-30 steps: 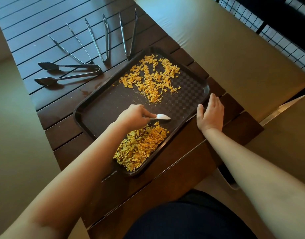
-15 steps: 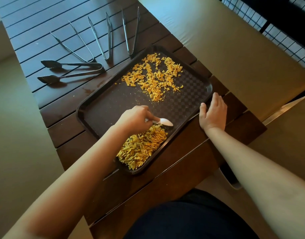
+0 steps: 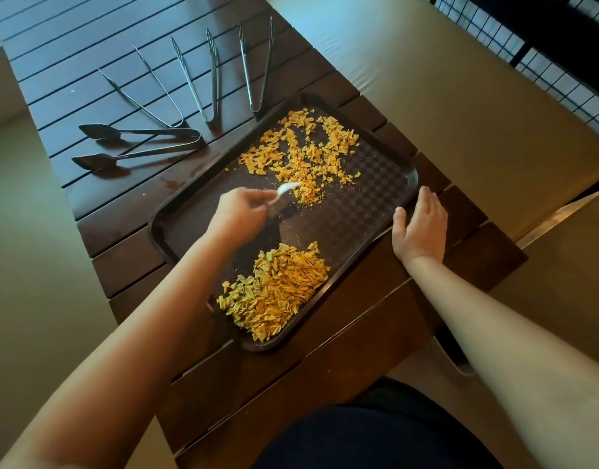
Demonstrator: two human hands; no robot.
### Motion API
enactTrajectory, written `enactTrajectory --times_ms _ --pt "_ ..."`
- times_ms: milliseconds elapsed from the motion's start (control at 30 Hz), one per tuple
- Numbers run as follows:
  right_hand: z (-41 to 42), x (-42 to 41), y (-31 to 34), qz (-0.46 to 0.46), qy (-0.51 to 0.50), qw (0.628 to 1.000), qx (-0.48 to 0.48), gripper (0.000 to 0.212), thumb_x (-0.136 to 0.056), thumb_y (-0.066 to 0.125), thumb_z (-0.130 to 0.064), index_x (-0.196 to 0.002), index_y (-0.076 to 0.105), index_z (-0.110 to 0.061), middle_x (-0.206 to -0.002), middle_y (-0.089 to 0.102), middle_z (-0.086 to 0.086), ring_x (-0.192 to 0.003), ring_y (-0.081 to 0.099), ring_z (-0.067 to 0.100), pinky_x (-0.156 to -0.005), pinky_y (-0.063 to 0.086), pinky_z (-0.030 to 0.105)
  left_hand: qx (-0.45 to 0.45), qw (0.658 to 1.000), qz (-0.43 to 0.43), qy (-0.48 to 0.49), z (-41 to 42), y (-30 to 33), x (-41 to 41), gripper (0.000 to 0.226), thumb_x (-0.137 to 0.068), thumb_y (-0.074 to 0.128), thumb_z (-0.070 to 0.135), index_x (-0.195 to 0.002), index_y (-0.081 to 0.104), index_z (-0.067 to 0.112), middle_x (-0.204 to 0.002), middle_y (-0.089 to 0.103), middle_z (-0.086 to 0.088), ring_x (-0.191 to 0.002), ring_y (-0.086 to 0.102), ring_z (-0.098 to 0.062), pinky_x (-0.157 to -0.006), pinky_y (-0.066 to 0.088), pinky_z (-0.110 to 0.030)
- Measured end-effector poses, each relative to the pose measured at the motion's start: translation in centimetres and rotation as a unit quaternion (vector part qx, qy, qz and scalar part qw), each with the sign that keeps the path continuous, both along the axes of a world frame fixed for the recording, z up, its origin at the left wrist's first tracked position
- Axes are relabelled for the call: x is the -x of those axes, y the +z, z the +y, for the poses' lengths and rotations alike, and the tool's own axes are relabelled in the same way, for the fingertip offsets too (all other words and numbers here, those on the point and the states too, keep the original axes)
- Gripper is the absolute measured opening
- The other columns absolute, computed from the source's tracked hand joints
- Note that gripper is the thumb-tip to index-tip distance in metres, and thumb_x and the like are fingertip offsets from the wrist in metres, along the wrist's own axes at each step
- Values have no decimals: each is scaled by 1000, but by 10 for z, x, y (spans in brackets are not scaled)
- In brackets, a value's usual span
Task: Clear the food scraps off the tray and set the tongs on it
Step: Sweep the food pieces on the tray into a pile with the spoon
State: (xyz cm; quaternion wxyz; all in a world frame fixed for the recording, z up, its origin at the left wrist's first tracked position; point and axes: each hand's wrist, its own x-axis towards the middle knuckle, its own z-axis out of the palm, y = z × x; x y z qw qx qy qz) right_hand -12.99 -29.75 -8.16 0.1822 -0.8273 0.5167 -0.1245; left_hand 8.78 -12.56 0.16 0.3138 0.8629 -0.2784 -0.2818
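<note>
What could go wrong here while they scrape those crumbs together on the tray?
The heaped scraps sit right at the tray's near rim, at the table edge, so another sweep might push some over. The left hand moves the white scraper fast; it could flick the loose scraps toward the tongs.

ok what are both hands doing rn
left hand: grips a white spoon.
right hand: open, resting against the tray edge.
</note>
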Motion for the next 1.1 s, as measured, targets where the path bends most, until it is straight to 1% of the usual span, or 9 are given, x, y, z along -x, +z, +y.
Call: enactTrajectory --times_ms 67,200,333,567,633,733,833,1000,1100 --pt "0 0 0 0 0 1000 -3 70 -90 27 -44 -146 25 -2 -151 29 17 -141 23 29 -116 20 41 13 999 -2 45 -11 -4 -5 30 -94 49 11 -119 63 18 -93 64 3 -51 42 -6 -41 36 -13" --pt "0 0 -1 1 1 1000 -6 71 -90 27 -45 -146 24 -2 -152 28 17 -142 23 29 -116 20 41 -4 998 -6 58 -30 -11 -4 29 -95 49 13 -122 62 15 -94 61 3 -55 44 -6 -49 38 -18" --pt "-1 0 -1 2 1 1000 -7 71 -90 26 -45 -147 24 -2 -152 28 16 -142 22 28 -116 20 41 -26 1000 2 13 -35 -15 0 28 -95 51 16 -120 64 15 -81 52 10 -64 46 -8 -59 42 -24" --pt "0 0 -2 1 1 1000 -6 71 -90 26 -46 -147 23 -2 -152 27 16 -142 22 28 -116 19 40 -81 987 -40 -133 -9 -20 8 28 -93 53 19 -118 65 24 -98 54 -2 -79 51 -15 -63 43 -24" --pt "-1 -1 -2 0 1 1000 -6 71 -90 26 -45 -147 24 -2 -152 28 17 -142 22 28 -116 18 40 -58 992 -40 -108 -4 -19 8 27 -93 54 18 -117 65 24 -95 54 0 -75 49 -11 -61 41 -22" --pt "-2 0 -2 0 1 1000 -7 71 -90 26 -45 -146 24 -1 -152 28 17 -142 22 28 -116 18 40 -7 999 -46 16 -3 -19 6 28 -93 53 16 -119 64 20 -100 55 -2 -76 50 -12 -62 42 -22" --pt "-2 0 -2 -2 1 1000 -5 71 -90 27 -44 -146 24 -1 -152 28 17 -142 22 29 -116 19 41 -30 996 -64 46 -5 -22 6 30 -94 51 14 -122 62 18 -106 55 -5 -85 52 -15 -68 43 -24" --pt "-2 0 -2 -4 2 1000 -5 71 -90 27 -44 -146 25 -1 -151 29 17 -142 23 29 -116 20 41 -52 999 4 -17 0 -21 20 26 -93 53 17 -117 65 21 -90 54 6 -71 50 -11 -60 45 -23" --pt "-2 -1 -3 2 2 1000 -5 71 -90 26 -44 -147 24 -2 -152 28 16 -142 22 28 -117 18 40 -80 993 9 -87 3 -18 26 26 -93 53 16 -112 67 26 -93 55 9 -72 52 -10 -57 43 -17"
